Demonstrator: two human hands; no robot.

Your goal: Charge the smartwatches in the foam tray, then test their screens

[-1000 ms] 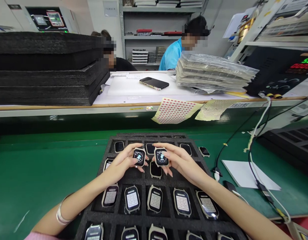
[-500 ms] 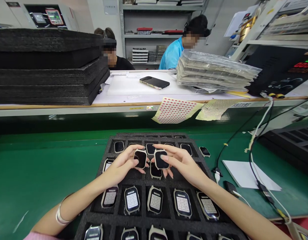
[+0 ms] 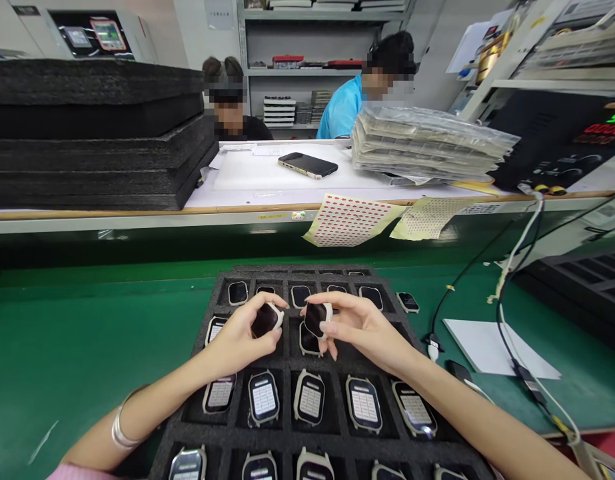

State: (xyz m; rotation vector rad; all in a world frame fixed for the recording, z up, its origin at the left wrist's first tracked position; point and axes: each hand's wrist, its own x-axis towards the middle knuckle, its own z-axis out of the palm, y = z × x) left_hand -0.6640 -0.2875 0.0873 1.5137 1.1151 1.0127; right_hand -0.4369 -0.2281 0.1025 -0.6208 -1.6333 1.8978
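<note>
Smartwatches [image 3: 266, 321] were pinched by their edges, likely to spare the screens, one in the left hand [image 3: 240, 331], one in the right hand [image 3: 360, 327], above the black foam tray [image 3: 282, 269], which kept the other watches [image 3: 264, 398] apart.

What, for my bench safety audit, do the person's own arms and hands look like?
The left hand and right hand are bare, without gloves. Silver bangles circle the left forearm, and a pink sleeve shows at the lower edge. The right forearm shows no jewellery or sleeve.
</note>
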